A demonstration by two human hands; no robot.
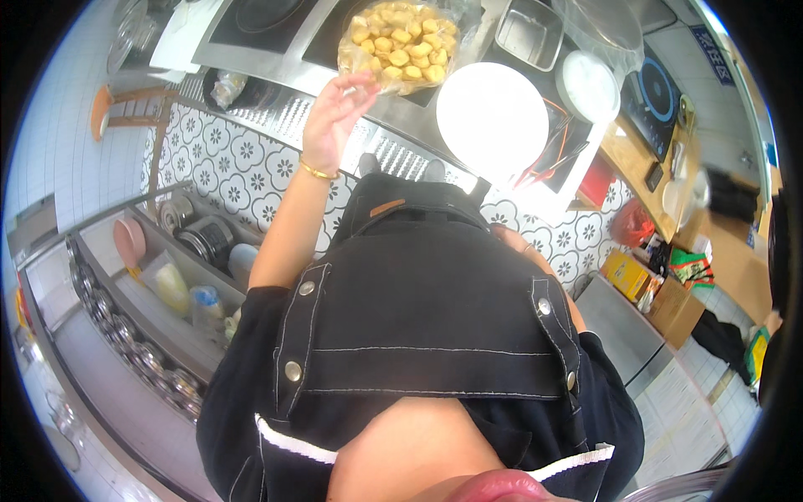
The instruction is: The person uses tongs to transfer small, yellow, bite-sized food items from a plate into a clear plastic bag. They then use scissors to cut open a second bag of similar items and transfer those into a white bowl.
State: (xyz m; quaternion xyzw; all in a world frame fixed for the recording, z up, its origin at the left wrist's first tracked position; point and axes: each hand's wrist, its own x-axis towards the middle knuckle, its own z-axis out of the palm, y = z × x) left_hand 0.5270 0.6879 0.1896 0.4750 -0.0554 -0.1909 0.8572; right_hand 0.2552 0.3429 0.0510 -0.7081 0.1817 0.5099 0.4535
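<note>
My left hand [332, 119], with a gold bracelet at the wrist, is raised at the counter's front edge. Its fingers are loosely spread, and nothing shows in its grasp. Just beyond the fingertips lies a clear plastic bag [401, 47] full of yellow, chunky fried-looking pieces; whether the fingers touch it I cannot tell. My right hand [511, 238] hangs low beside the black apron [433, 295], which hides most of it. In front of me on the counter is a large round white object [492, 119], too overexposed to name more exactly.
A rectangular steel pan [530, 31] and a white tub [588, 86] stand behind the white object. To the right sits an induction cooker [655, 106] on a wooden counter. Shelves with jars [207, 245] line the left. Cartons [674, 310] are stacked at right.
</note>
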